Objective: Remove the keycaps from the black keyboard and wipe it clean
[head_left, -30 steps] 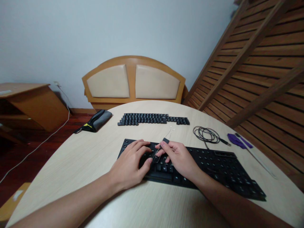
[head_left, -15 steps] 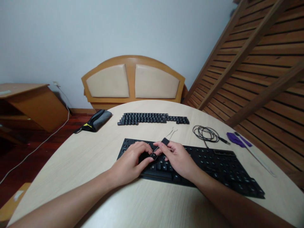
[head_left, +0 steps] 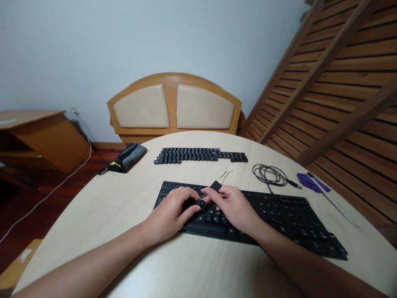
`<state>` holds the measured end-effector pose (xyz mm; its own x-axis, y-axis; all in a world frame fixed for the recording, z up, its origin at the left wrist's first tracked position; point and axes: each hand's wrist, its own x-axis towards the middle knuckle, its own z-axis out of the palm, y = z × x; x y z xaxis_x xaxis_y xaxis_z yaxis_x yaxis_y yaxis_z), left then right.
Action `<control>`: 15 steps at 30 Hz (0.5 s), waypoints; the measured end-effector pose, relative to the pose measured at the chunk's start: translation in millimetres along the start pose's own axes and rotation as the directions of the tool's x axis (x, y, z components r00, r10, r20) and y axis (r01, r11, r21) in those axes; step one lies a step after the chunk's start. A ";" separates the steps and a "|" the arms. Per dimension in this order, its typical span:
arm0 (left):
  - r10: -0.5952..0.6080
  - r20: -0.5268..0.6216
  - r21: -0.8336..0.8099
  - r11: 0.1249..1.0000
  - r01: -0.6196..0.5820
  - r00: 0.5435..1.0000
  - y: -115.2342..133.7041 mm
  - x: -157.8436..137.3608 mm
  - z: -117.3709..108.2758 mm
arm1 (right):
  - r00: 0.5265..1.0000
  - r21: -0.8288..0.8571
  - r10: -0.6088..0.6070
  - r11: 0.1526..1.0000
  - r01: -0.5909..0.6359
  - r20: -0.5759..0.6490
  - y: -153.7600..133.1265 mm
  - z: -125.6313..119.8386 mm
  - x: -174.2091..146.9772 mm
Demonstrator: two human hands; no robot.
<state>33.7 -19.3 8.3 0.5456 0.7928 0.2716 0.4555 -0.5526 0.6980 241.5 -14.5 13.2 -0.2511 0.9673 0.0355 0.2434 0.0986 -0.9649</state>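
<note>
A black keyboard (head_left: 279, 211) with many keycaps off lies before me on the table. Over its left half, my right hand (head_left: 232, 205) is closed around a keycap puller (head_left: 216, 186), which has a black handle and thin wire prongs at both ends. One pair of wires points away from me; the other reaches toward my left hand (head_left: 178, 207). Between my left thumb and fingers is a small black keycap (head_left: 201, 203), at the near wire end of the puller. Several keycaps still sit on the keyboard's lower rows, partly hidden by my hands.
Loose keycaps (head_left: 189, 154) stand in rows at the table's far side. A dark pouch (head_left: 128, 157) lies at the left. To the right are a coiled USB cable (head_left: 269, 176), a purple cloth (head_left: 312, 183) and a long brush (head_left: 336, 205). The table (head_left: 130, 265) has a curved edge.
Both hands hold nearly the same pose, with the keycap and puller still between them. The whole view has shifted very slightly.
</note>
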 end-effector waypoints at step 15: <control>0.147 -0.005 0.090 0.985 -0.146 0.989 7.0 -2.4 -2.5 | 1.000 0.080 0.026 0.996 -0.026 0.010 0.6 -1.4 0.2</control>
<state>33.8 -24.4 14.2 0.6033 0.7040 0.3748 0.4323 -0.6835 0.5882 242.9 -13.9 13.0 -0.2538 0.9672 0.0081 0.1741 0.0539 -0.9833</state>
